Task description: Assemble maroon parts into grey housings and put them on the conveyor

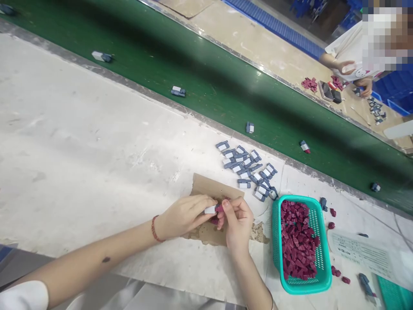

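Observation:
My left hand (183,215), with a red braided bracelet at the wrist, grips a small blue-and-white plastic part (210,209). The fingers of my right hand (238,221) pinch a small maroon piece (220,208) against the end of that part. Both hands are over a worn cardboard sheet (216,185), and other maroon bits lie under the fingers, partly hidden. Just beyond the sheet, several blue-and-white parts (244,175) are spread in a loose pile. Right of my right hand stands a turquoise basket (276,241) holding many maroon pieces (298,241).
A green conveyor belt (213,103) runs diagonally behind the table, carrying several spaced parts. Across it a co-worker's hands (364,86) handle parts beside maroon pieces. A printed label sheet (361,254), loose pieces and another turquoise basket (392,292) lie at the right.

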A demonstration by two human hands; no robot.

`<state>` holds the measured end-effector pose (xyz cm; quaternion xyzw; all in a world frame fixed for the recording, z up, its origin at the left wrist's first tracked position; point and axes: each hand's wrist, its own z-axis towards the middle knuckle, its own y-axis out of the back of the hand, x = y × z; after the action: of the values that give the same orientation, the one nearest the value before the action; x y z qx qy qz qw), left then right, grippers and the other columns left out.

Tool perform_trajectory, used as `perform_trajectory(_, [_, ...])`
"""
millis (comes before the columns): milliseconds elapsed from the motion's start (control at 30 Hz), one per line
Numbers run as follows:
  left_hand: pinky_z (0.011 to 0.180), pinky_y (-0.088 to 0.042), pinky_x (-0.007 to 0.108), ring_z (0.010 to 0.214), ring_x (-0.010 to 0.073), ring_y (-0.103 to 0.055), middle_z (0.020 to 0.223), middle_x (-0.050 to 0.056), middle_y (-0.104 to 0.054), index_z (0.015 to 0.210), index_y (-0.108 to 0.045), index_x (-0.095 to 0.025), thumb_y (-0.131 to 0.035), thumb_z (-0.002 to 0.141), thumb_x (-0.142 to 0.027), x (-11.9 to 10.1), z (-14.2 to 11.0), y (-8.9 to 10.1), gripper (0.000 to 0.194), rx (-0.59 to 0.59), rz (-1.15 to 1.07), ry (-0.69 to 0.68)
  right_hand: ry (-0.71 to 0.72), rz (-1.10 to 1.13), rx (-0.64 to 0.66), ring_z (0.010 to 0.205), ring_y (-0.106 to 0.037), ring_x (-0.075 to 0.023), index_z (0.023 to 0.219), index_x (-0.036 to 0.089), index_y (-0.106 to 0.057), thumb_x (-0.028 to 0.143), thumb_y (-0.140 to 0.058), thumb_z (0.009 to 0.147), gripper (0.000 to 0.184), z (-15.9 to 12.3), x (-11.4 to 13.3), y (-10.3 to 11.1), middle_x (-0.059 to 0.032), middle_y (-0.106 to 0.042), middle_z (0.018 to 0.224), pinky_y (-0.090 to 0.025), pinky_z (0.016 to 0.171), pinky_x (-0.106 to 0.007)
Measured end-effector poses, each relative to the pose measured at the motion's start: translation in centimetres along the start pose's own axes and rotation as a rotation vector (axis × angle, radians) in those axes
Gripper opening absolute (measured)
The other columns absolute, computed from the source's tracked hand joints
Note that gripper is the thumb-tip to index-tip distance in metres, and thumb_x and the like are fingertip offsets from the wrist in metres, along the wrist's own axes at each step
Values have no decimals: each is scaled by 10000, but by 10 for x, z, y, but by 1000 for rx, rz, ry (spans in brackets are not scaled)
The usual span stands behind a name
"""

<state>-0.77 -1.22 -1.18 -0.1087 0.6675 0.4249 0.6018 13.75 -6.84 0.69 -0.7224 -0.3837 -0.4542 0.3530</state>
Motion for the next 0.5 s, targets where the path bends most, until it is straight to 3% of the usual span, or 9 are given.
perform_trajectory(133, [739,-488,310,785,229,-627,863,104,-692,932,-668,-195,-485,921,-338,-1,0,-1,232,18,15,15,58,-113,9,337,-413,-71,613,214,-467,559,-677,765,432,-3,-1,-3,55,-525,470,-356,325,-187])
perform_trajectory(300, [674,-454,300,696,213,-588,797,93,-663,912,-645,-187,-453,929,-312,-4,2,1,230,30,23,-8,247,-403,61,476,-430,-105,621,228,-435,477,-515,901,383,-4,1,5,53,-460,517,-374,468,-217])
perform_trajectory(500, [608,-416,262,613,180,-545,718,42,-619,847,-593,-202,-454,923,-338,-12,3,7,209,116,-116,52,616,-895,238,520,-474,-148,659,229,-450,302,-280,997,385,-4,4,15,7,-500,563,-332,525,-266])
